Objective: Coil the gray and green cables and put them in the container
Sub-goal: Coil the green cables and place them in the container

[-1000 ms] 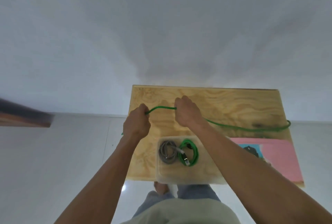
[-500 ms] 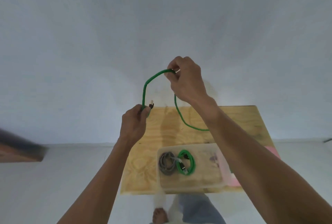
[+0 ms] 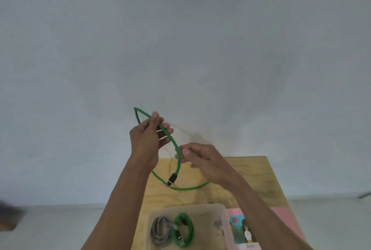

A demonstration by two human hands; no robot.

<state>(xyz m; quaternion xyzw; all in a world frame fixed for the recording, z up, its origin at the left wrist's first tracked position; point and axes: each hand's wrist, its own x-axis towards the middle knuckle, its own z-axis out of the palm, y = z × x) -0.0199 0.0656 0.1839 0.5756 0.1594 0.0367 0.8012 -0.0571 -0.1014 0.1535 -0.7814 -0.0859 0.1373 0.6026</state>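
Evidently mid-coil, the left hand (image 3: 147, 139) pinches the green cable (image 3: 176, 153) above the container (image 3: 220, 212), holding a loop open, while the right hand (image 3: 202, 159), fingers loosely curled at the strand, seems to guide more slack; its grip cannot be told.

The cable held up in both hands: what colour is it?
Green cable, with a black plug; the head view shows it.

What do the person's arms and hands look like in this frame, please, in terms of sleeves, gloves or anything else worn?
Both forearms are bare as far as the frame shows, with no sleeves in view. The left hand and right hand wear no gloves, and no watch, bracelet or ring is visible, though the picture is slightly blurred. No markings show on either arm.
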